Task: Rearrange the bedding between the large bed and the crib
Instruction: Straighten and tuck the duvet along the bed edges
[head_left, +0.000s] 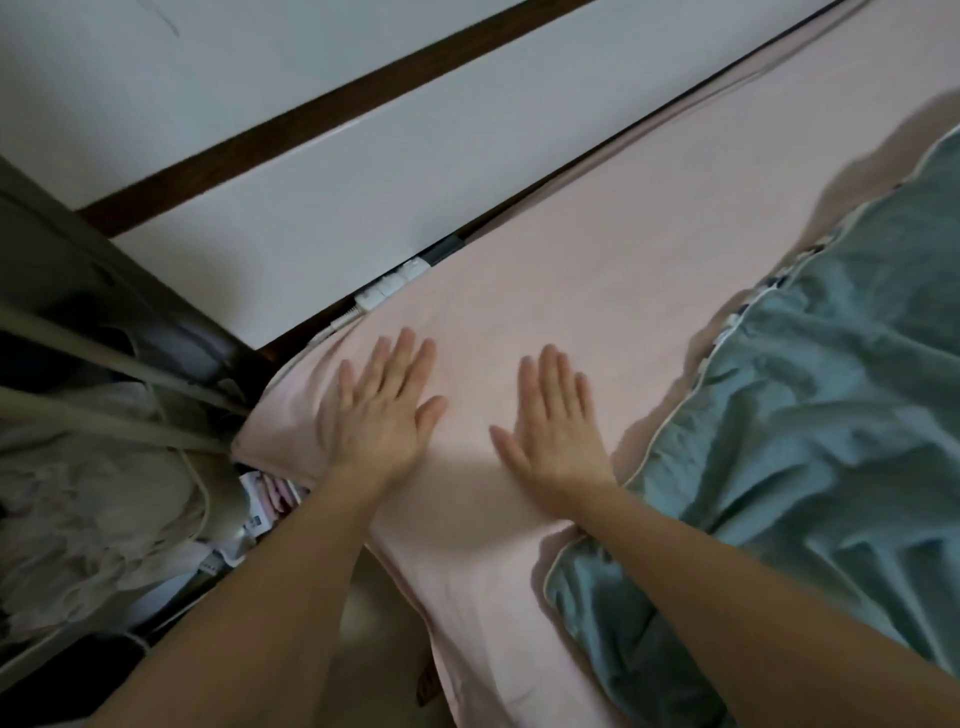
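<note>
A pink sheet covers the large bed across the middle of the view. My left hand lies flat on it near the bed's left corner, fingers straight and spread. My right hand lies flat on the sheet a little to the right, fingers straight too. A crumpled teal quilt with pale piping is bunched on the right side of the bed, its edge just right of my right hand and under my right forearm. The crib's frame with pale bars stands at the left, holding rumpled beige bedding.
A white wall with a dark brown strip runs behind the bed. White plugs and a cable sit in the gap between bed and wall. A small pink-and-white packet is wedged between bed corner and crib.
</note>
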